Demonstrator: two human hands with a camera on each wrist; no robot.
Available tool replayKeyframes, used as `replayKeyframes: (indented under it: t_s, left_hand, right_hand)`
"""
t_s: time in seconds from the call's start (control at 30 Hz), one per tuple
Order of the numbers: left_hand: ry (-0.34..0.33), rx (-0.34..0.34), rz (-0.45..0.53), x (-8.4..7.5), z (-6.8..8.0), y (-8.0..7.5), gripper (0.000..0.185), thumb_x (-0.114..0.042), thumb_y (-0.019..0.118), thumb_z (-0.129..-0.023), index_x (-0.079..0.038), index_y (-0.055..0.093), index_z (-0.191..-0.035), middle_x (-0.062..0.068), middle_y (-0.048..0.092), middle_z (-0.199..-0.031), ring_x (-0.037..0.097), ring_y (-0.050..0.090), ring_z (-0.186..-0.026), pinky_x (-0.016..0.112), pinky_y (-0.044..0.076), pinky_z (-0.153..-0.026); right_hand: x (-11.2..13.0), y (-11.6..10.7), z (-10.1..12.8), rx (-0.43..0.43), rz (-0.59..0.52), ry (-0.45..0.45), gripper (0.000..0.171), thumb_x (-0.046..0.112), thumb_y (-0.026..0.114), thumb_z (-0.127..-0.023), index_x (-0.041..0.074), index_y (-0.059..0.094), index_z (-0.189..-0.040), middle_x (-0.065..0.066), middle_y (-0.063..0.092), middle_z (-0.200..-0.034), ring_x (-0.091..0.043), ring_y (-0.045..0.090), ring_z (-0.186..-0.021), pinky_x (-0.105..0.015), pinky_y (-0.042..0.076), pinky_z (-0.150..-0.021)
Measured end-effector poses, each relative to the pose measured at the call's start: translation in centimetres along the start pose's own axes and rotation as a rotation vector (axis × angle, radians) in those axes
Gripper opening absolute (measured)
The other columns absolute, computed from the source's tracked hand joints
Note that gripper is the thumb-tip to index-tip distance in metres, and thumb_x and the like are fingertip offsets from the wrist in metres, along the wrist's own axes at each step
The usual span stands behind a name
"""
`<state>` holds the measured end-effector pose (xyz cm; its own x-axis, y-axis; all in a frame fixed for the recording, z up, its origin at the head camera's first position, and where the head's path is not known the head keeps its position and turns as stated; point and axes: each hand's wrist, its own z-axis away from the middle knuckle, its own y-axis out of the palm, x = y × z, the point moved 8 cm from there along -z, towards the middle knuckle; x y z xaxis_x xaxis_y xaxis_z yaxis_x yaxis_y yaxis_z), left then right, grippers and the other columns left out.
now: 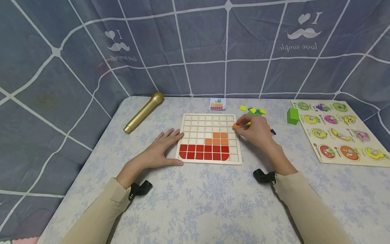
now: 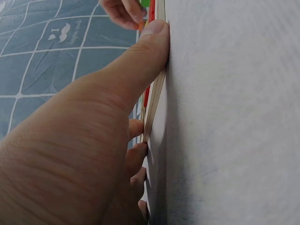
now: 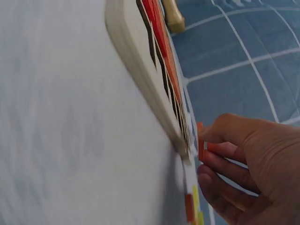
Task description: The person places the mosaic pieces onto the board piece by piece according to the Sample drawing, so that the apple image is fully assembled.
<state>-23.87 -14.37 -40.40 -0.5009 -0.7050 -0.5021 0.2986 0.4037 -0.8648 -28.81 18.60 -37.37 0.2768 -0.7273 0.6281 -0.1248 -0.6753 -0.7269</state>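
A wooden grid board (image 1: 195, 121) lies on the table, its two lower rows mostly filled with red tiles (image 1: 199, 152). Several orange tiles (image 1: 220, 138) sit above them toward the right. My left hand (image 1: 156, 150) rests at the board's left edge with fingers spread and straight, the thumb near the lower left corner. Over the board's upper right edge, my right hand (image 1: 254, 128) pinches an orange tile (image 1: 236, 125) between thumb and fingertips. In the right wrist view the orange tile (image 3: 200, 140) stands on edge in that pinch, apart from the board.
Loose yellow, green, orange and blue tiles (image 1: 262, 111) lie beyond and beside my right hand. A small pattern card (image 1: 217, 104) is behind the board. A gold microphone (image 1: 143, 113) lies left; a green block (image 1: 293, 116) and fruit puzzle board (image 1: 344, 134) are right.
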Motion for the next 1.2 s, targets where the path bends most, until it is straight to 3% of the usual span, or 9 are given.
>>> replayKeyframes:
  t_s: [0.17, 0.37, 0.67, 0.93, 1.2]
  left_hand:
    - [-0.001, -0.001, 0.001, 0.0, 0.0, 0.0, 0.108, -0.049, 0.089, -0.083, -0.015, 0.032, -0.168, 0.011, 0.022, -0.176, 0.036, 0.01, -0.165, 0.058, 0.003, -0.133]
    - [-0.004, -0.004, -0.001, 0.1, 0.0, -0.1, 0.108, -0.05, 0.089, -0.083, -0.015, 0.031, -0.168, 0.011, 0.022, -0.176, 0.036, 0.009, -0.165, 0.058, 0.003, -0.133]
    - [-0.009, -0.002, -0.009, 0.1, 0.0, 0.0, 0.108, -0.051, 0.089, -0.082, -0.016, 0.031, -0.168, 0.01, 0.022, -0.176, 0.035, 0.009, -0.165, 0.058, 0.003, -0.133]
    - [-0.025, 0.013, -0.016, 0.1, -0.2, 0.1, 0.11, -0.053, 0.088, -0.082, -0.019, 0.029, -0.169, 0.007, 0.02, -0.177, 0.031, 0.007, -0.165, 0.055, 0.002, -0.134]
    - [-0.023, 0.006, -0.008, 0.2, 0.1, 0.0, 0.109, -0.052, 0.088, -0.082, -0.017, 0.03, -0.168, 0.009, 0.021, -0.176, 0.033, 0.008, -0.165, 0.056, 0.003, -0.134]
  right_hand:
    - [2.5, 1.8, 0.2, 0.107, -0.055, -0.041, 0.015, 0.015, 0.081, -0.09, 0.007, 0.078, -0.102, -0.01, 0.077, -0.098, -0.026, 0.073, -0.09, -0.042, 0.062, -0.082]
    - [4.7, 3.9, 0.8, 0.189, -0.07, -0.111, 0.007, 0.012, 0.083, -0.089, 0.011, 0.076, -0.091, -0.004, 0.074, -0.09, -0.02, 0.069, -0.083, -0.037, 0.06, -0.08]
    - [6.0, 5.1, 1.4, 0.182, -0.066, -0.198, 0.009, 0.007, 0.081, -0.092, 0.006, 0.081, -0.101, -0.005, 0.076, -0.099, -0.021, 0.073, -0.087, -0.04, 0.063, -0.083]
    - [6.8, 5.9, 1.4, 0.205, -0.054, -0.257, 0.017, 0.005, 0.078, -0.095, 0.005, 0.082, -0.111, -0.009, 0.076, -0.112, -0.026, 0.074, -0.103, -0.045, 0.062, -0.095]
    - [7.6, 6.5, 1.4, 0.25, 0.0, -0.343, 0.026, 0.003, 0.069, -0.1, 0.003, 0.077, -0.125, -0.014, 0.073, -0.131, -0.035, 0.064, -0.129, -0.054, 0.05, -0.113]
